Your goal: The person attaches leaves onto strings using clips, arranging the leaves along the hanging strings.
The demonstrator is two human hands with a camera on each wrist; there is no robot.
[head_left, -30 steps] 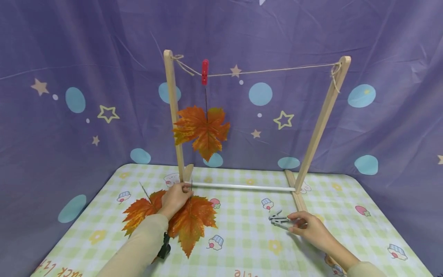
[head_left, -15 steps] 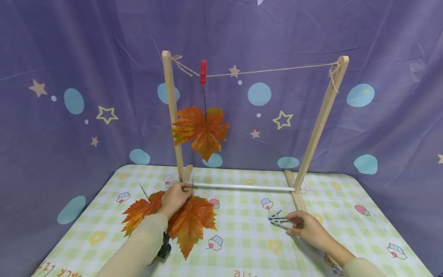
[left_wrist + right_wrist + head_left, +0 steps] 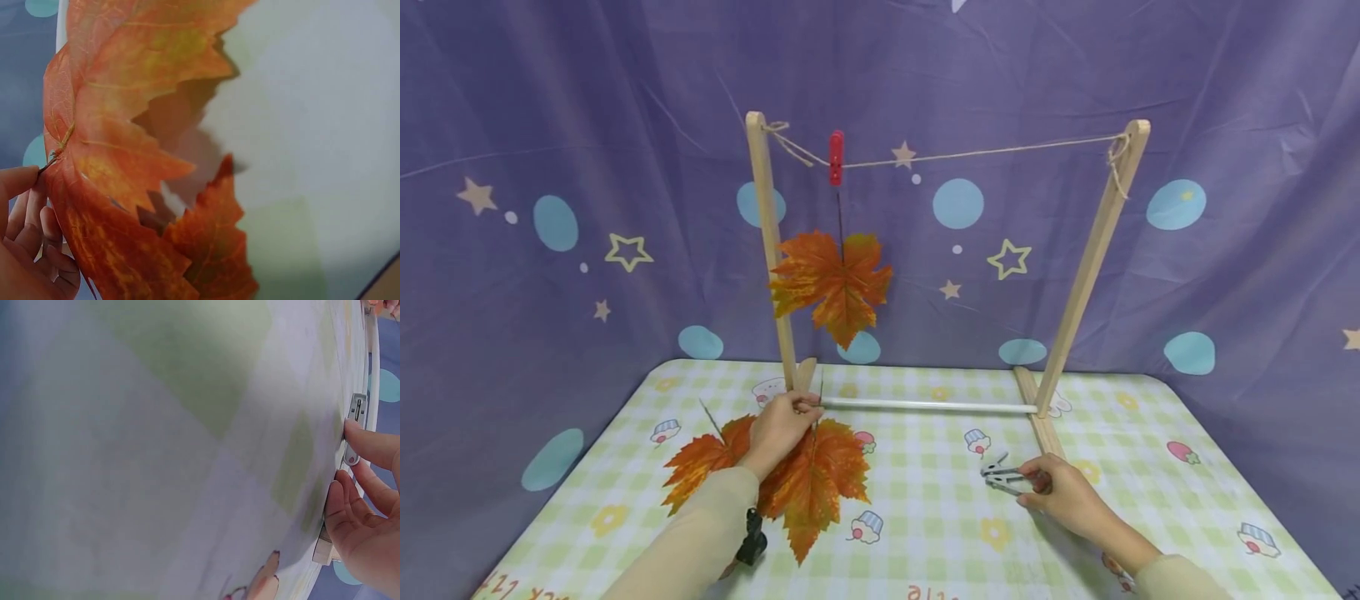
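Note:
In the head view my left hand (image 3: 781, 429) pinches the thin stem of an orange artificial maple leaf (image 3: 817, 479), whose blade hangs tip toward me. The left wrist view shows thumb and fingers on the stem beside the leaf (image 3: 106, 219). A second maple leaf (image 3: 700, 460) lies on the table, partly behind my left forearm. My right hand (image 3: 1063, 492) holds a grey clothespin (image 3: 1000, 477) between thumb and fingers, low over the table. The clothespin (image 3: 358, 409) also shows at the right wrist view's edge. A third maple leaf (image 3: 838, 287) hangs from a red clothespin (image 3: 837, 158).
A twine line (image 3: 977, 153) runs between two wooden posts (image 3: 1090, 275), which stand on wooden feet. A white rod (image 3: 925, 406) joins the posts low down. Beneath is a checked tablecloth (image 3: 925, 517); a purple curtain (image 3: 1247, 108) hangs behind.
My left hand keeps its pinch and the held leaf's stem rises slightly. The right hand with the grey clothespin hardly moves. The head view shifts a little.

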